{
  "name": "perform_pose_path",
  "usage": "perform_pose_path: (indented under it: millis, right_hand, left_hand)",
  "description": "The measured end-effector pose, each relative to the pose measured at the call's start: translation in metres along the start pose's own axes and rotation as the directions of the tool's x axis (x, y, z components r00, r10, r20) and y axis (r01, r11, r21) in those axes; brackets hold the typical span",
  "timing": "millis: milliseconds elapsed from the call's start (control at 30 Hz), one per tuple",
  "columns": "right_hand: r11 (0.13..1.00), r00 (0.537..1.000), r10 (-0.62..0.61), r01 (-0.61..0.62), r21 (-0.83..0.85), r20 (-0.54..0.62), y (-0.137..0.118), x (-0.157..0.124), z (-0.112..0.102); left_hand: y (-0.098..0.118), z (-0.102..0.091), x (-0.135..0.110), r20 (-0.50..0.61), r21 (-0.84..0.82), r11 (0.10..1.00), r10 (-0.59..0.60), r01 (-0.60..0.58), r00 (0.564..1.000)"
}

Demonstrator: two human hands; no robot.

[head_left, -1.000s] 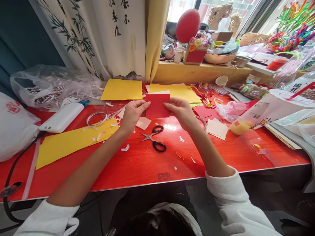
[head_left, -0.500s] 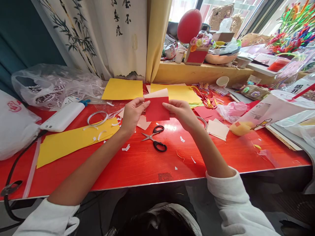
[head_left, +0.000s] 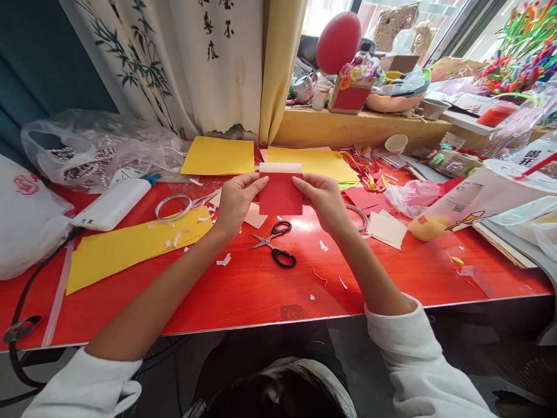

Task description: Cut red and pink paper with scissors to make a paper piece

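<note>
A small red paper card (head_left: 281,194) is held up above the table between both hands, with a pale strip of paper (head_left: 281,168) showing along its top edge. My left hand (head_left: 238,200) pinches the card's left edge, thumb on the front. On the right edge my right hand (head_left: 319,197) grips it the same way, its fingers behind the card. Black-handled scissors (head_left: 276,244) lie partly spread on the table just below the card. Pale paper squares (head_left: 386,228) rest to the right of my right hand.
Long yellow paper strips (head_left: 139,249) and a tape roll (head_left: 173,206) lie at left, near a white power bank (head_left: 112,204). Yellow sheets (head_left: 217,155) sit at the back. A tilted drink cup (head_left: 461,200) is at right. White scraps (head_left: 224,259) dot the red table (head_left: 243,302).
The pale paper behind the red card has come level with the card's top, and less of it shows. Both hands keep their hold on the card's edges.
</note>
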State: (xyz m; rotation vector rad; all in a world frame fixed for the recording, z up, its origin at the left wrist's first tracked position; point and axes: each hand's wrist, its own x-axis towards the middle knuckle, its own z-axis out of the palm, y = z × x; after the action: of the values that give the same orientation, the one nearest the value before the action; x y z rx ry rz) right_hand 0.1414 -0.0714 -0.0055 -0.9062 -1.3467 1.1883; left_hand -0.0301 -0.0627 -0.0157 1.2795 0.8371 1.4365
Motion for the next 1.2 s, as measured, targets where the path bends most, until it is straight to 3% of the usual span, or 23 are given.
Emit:
perform_pose_path:
  millis: [467,767,967,1200]
  right_hand:
    - [1.0,1.0,-0.019,0.019,0.002,-0.022,0.0024,0.0008,0.0016]
    - [1.0,1.0,-0.016,0.016,0.025,-0.006,0.0004,0.0008,0.0017]
    - [0.996,0.993,-0.078,0.082,0.041,-0.088,0.0022,0.0015,0.0013]
    - [0.999,0.996,-0.021,0.024,0.034,-0.089,-0.0029,0.0013,-0.0007]
  left_hand:
    - [0.0003,0.0032,-0.0011,-0.036,-0.041,0.999,-0.005,0.003,0.999]
    - [-0.0011,0.0001,0.0005,0.001,0.005,1.0,0.003,-0.003,1.0]
    - [-0.0003,0.002,-0.0005,0.09,0.014,0.997,-0.079,0.078,0.993]
    - [0.0021,0.0009,-0.0014,0.179,-0.023,0.998,-0.056,0.061,0.982]
